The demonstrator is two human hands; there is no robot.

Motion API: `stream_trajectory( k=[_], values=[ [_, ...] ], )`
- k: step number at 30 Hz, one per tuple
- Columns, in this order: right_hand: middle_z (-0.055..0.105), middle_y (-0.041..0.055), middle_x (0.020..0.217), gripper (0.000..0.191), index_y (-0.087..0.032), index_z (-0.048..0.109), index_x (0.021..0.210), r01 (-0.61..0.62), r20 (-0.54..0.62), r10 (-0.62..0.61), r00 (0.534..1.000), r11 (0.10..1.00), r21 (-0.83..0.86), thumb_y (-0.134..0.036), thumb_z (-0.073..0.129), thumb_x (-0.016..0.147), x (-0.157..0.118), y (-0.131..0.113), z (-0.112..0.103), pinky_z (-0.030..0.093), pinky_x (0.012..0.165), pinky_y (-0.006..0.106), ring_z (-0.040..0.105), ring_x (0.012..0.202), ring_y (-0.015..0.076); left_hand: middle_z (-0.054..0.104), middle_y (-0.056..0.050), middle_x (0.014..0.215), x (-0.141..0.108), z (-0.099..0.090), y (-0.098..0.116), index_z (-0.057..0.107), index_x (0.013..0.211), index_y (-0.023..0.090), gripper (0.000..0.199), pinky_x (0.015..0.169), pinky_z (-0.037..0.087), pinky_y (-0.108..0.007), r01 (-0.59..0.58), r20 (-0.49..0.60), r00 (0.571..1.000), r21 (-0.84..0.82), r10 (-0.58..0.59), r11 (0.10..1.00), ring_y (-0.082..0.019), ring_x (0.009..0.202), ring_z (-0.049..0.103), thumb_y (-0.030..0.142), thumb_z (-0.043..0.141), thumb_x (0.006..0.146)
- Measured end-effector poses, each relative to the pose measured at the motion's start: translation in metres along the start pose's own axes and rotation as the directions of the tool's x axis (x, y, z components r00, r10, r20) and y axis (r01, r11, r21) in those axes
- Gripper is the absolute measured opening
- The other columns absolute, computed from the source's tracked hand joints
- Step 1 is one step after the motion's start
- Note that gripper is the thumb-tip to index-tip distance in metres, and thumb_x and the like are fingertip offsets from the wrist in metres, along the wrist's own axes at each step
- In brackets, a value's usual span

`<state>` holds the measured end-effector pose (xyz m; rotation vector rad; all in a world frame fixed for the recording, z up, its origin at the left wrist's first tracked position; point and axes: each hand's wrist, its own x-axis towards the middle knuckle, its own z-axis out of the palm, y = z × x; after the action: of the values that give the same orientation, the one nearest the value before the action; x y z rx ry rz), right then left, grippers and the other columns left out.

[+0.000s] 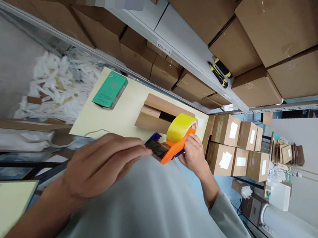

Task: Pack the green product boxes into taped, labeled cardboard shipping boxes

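Pale grey fabric point(148, 216) of my clothing fills the lower middle, with my bare forearms reaching in from both sides. My two hands are apart, one at each end of a tape dispenser point(176, 148) with an orange side and a dark blue front. My right hand point(194, 151) is closed around its orange end, just beside the roll of yellow tape point(178, 128). My left hand point(97, 169) has its fingers held straight and side by side, their tips at the dark front end; I cannot tell whether they pinch anything. Beyond the dispenser, a cardboard box point(149, 125) lies open on the cream worktop point(133, 93), with a green box point(110, 90) near the far left corner. Above, a grey shelf point(182, 32) holds brown cartons point(200, 9) and two black-and-yellow utility knives point(220, 71) lying close together. Labelled cartons point(221, 159) stand stacked to the right, and white plastic scraps point(56, 89) are heaped to the left.
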<state>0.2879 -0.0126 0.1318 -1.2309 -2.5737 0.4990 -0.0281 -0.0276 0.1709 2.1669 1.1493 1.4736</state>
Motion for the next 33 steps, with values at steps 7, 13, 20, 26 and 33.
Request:
stream_trajectory(
  k=[7,13,20,26,33],
  values=[
    [0.08,0.0137,0.105,0.019,-0.025,0.073,0.111,-0.03,-0.014,0.029,1.0,0.996,-0.085,-0.036,0.058,0.116,0.002,0.004,-0.014,0.065,0.11,0.055,0.077,0.106,0.0322,0.085,0.0,0.103,-0.015,0.0,-0.015,0.077,0.113,0.035,0.033,0.079,0.067,-0.038,0.162,-0.111,0.981,0.012,-0.16,0.987,-0.02,0.082,0.078,0.005,0.075,0.1],
    [0.08,0.0139,0.105,0.031,-0.024,0.069,0.113,-0.095,0.139,0.103,0.985,0.993,-0.067,-0.053,0.058,0.12,0.019,0.011,-0.039,0.063,0.106,0.054,0.076,0.102,0.0339,0.082,0.0,0.1,-0.02,0.022,-0.045,0.074,0.098,0.029,0.013,0.087,0.068,-0.037,0.495,-0.044,0.863,-0.12,-0.503,0.86,-0.019,0.089,0.078,0.026,0.07,0.109],
    [0.074,0.0053,0.087,0.045,-0.025,0.067,0.112,-0.253,0.492,0.236,0.838,0.967,-0.033,-0.068,0.058,0.118,0.067,0.036,-0.072,0.047,0.071,0.035,0.064,0.072,0.0249,0.069,-0.001,0.098,-0.029,0.088,-0.09,0.066,0.096,0.023,0.035,0.096,0.076,-0.041,0.789,0.211,0.471,-0.534,-0.857,0.302,-0.019,0.096,0.074,0.056,0.078,0.094],
    [0.065,-0.0022,0.076,0.043,-0.021,0.067,0.113,-0.343,0.724,0.227,0.651,0.939,0.014,-0.064,0.063,0.117,0.109,0.042,-0.091,0.037,0.064,0.031,0.053,0.062,0.0165,0.072,-0.003,0.093,-0.025,0.084,-0.109,0.069,0.097,0.022,0.045,0.079,0.074,-0.036,0.866,0.317,0.363,-0.463,-0.876,0.191,-0.022,0.086,0.078,0.064,0.082,0.084],
    [0.063,-0.0029,0.074,0.045,-0.02,0.07,0.114,-0.386,0.811,0.222,0.541,0.923,0.005,-0.065,0.066,0.114,0.132,0.045,-0.111,0.038,0.061,0.03,0.054,0.061,0.0155,0.073,-0.004,0.094,-0.004,0.046,-0.128,0.071,0.099,0.019,0.051,0.08,0.077,-0.046,0.889,0.376,0.338,-0.428,-0.863,0.162,-0.022,0.088,0.073,0.065,0.089,0.084]
  ],
)
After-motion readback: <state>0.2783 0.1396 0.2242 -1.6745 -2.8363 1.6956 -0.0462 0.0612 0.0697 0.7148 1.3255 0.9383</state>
